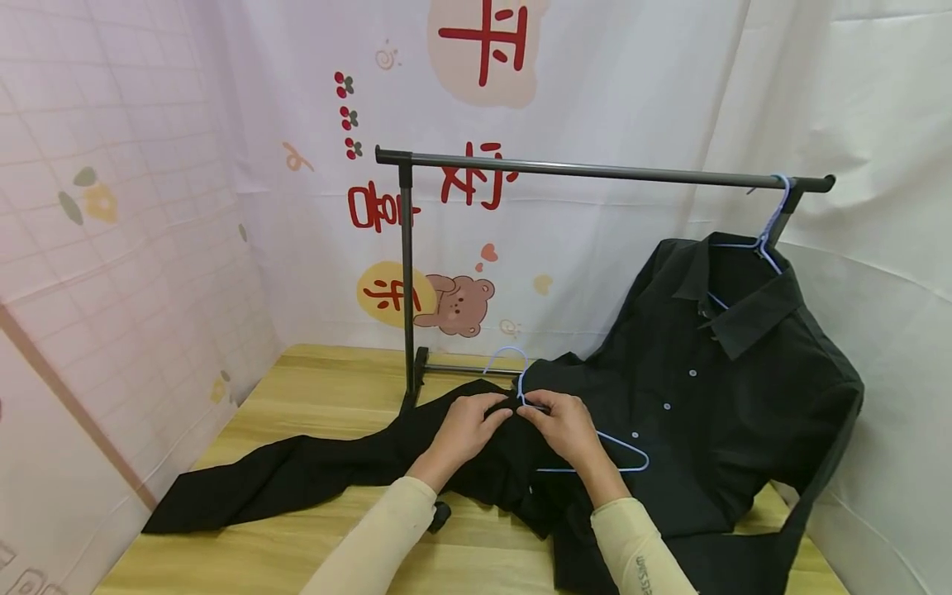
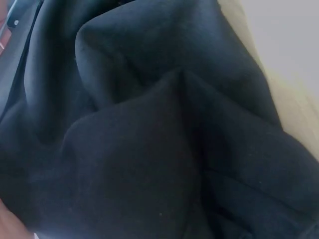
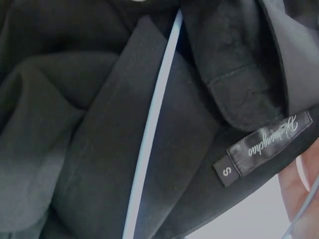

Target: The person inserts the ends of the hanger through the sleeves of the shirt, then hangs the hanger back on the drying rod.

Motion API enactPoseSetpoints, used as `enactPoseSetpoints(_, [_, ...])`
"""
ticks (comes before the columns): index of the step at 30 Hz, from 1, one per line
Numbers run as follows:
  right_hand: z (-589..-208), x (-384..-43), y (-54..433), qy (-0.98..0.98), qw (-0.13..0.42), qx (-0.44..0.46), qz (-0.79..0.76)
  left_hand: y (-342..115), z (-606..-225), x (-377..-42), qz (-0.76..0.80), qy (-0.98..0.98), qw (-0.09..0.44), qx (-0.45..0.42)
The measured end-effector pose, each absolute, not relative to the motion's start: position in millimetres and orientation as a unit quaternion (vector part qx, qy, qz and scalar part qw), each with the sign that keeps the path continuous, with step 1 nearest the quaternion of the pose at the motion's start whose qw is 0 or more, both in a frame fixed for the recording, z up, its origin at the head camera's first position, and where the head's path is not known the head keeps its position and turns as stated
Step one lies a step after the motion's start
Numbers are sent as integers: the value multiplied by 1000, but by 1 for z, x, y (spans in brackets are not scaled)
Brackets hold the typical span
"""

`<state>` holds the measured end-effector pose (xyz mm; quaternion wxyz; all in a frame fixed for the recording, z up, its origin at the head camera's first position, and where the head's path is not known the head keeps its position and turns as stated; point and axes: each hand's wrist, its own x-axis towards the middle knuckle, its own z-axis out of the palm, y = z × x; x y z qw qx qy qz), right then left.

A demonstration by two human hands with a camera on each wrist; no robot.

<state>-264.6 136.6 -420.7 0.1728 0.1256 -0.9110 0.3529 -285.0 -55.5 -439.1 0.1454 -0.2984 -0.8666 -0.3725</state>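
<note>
A black shirt [image 1: 312, 463] lies crumpled on the table, one sleeve stretched out to the left. Across it lies a light blue hanger [image 1: 628, 469], its hook standing up by the collar. My left hand [image 1: 463, 426] pinches the shirt's cloth just left of the hanger's neck. Close beside it, my right hand [image 1: 561, 421] pinches the collar area at the hanger's neck. In the right wrist view, the hanger's bar [image 3: 149, 129] crosses the black cloth, and a neck label [image 3: 269, 142] shows near the fingers [image 3: 299, 204]. Dark folds [image 2: 149, 139] fill the left wrist view.
A second black shirt [image 1: 706, 397] hangs on another blue hanger [image 1: 766, 235] at the right end of a dark metal rack [image 1: 580, 168]. Its lower part spreads onto the wooden table [image 1: 320, 372]. Printed curtains [image 1: 617, 83] stand behind and at the sides.
</note>
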Motion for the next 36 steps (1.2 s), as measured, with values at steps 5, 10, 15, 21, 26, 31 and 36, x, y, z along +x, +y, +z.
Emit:
enactPoseSetpoints(5, [-423, -257, 134, -916, 176, 106, 345, -60, -442, -284, -378, -859, 159, -306])
enactPoseSetpoints(10, [-434, -252, 146, -926, 205, 82, 305, -70, -438, -288, -397, -860, 133, -291])
enactPoseSetpoints(15, [-450, -248, 168, -934, 227, 12, 276, -88, -434, -299, -421, -865, 114, -250])
enactPoseSetpoints(21, [-454, -247, 183, -909, 227, -78, 341, -109, -428, -310, -453, -856, 141, -204])
enactPoseSetpoints(26, [-453, -249, 183, -885, 233, -107, 389, -117, -422, -315, -492, -842, 151, -164])
enactPoseSetpoints(31, [-455, -252, 175, -893, 221, -93, 382, -115, -413, -311, -495, -839, 157, -159])
enactPoseSetpoints(36, [-456, -253, 165, -889, 198, -100, 401, -109, -403, -305, -490, -838, 157, -182])
